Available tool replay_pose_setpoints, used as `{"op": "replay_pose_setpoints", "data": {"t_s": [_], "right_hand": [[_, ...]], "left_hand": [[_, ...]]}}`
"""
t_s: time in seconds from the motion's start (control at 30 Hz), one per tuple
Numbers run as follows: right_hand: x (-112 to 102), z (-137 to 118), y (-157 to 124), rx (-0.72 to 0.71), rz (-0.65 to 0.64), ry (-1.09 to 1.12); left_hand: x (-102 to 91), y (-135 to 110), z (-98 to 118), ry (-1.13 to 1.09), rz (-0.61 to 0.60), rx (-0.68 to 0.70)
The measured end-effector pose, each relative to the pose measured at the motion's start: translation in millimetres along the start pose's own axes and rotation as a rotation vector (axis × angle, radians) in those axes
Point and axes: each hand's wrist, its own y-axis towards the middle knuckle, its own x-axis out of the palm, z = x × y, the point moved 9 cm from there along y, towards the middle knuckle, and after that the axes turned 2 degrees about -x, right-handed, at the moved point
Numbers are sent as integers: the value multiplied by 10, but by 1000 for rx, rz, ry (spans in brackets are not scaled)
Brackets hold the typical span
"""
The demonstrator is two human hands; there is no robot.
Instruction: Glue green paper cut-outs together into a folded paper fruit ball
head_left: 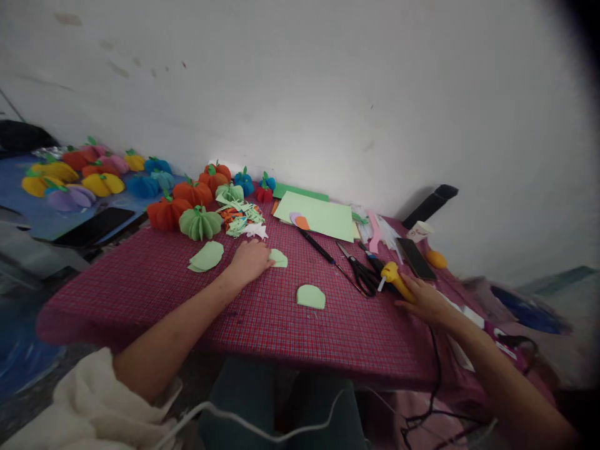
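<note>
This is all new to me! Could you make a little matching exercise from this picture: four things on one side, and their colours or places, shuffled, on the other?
Things:
1. Glue gun
2. Scissors
3. Tablecloth
4. Left hand

Colours or places:
A. Red and checked
B. At a pale green cutout
C. Black-handled
D. Yellow, in the right hand

Pairs: 1-D, 2-C, 3-A, 4-B

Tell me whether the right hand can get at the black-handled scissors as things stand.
Probably, but not directly: the right hand is at the yellow glue gun, which sits between it and the scissors. It would likely need to let go or reach around.
</note>
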Motion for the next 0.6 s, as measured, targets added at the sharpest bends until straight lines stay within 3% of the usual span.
{"op": "replay_pose_setpoints", "data": {"t_s": [0.07, 0.13, 0.2, 0.23, 0.3, 0.33, 0.4, 0.5, 0.6], "right_hand": [[-158, -116, -37, 5, 4, 4], [-466, -339, -64, 58, 109, 80], [-750, -663, -74, 138, 193, 269], [-799, -832, -62, 206, 169, 425], [-683, -1320, 18, 249, -63, 810], [-603, -1602, 66, 234, -193, 1010], [-475, -1999, 171, 285, -331, 1404], [-330, -2259, 346, 356, -367, 1742], [-257, -2241, 439, 357, -331, 1760]], "left_hand": [[7, 6, 4, 10, 7, 21], [-16, 13, 13, 19, 16, 36], [-95, 7, 27, 28, 39, 35], [-163, -7, 49, 31, 64, 39], [-332, -64, 141, 31, 131, 67], [-458, -122, 258, 29, 214, 143], [-646, -268, 504, 15, 340, 290], [-745, -445, 815, -21, 413, 443], [-730, -443, 926, -116, 383, 436]]}}
